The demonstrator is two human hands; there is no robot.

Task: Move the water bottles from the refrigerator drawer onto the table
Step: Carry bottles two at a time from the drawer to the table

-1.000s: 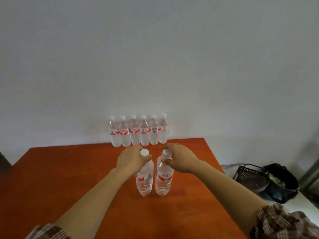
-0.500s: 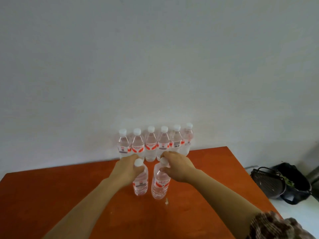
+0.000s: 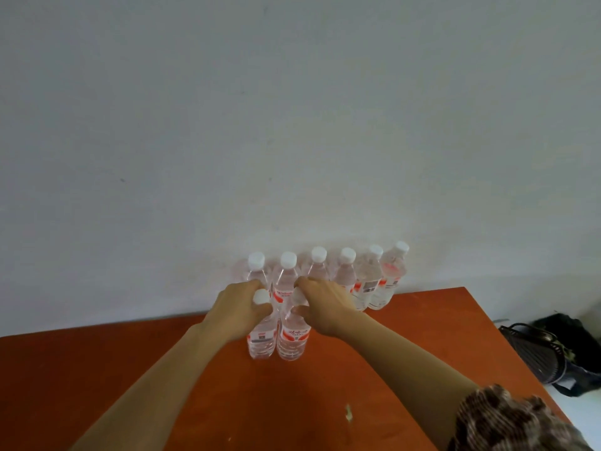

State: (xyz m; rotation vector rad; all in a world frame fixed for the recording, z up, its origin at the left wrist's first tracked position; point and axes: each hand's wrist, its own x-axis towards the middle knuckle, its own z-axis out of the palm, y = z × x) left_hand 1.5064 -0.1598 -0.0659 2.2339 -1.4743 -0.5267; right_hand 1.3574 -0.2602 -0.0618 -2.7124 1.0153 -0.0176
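Clasping one bottle (image 3: 260, 343) each, left hand (image 3: 239, 309) and right hand (image 3: 327, 307) reach over the orange table (image 3: 97, 369) against a pale wall (image 3: 292, 125).

Orange-brown wooden worktop (image 3: 130, 385), far edge against pale wall; row of six bottles (image 3: 367, 281) upright along far edge, right of centre, white caps, red-and-white labels, packed close; just in front, left front bottle (image 3: 260, 340) and right front bottle (image 3: 292, 340) upright side by side, touching, near row's left end; small pale fleck (image 3: 349, 413) on bare surface nearer front, well apart from bottles.
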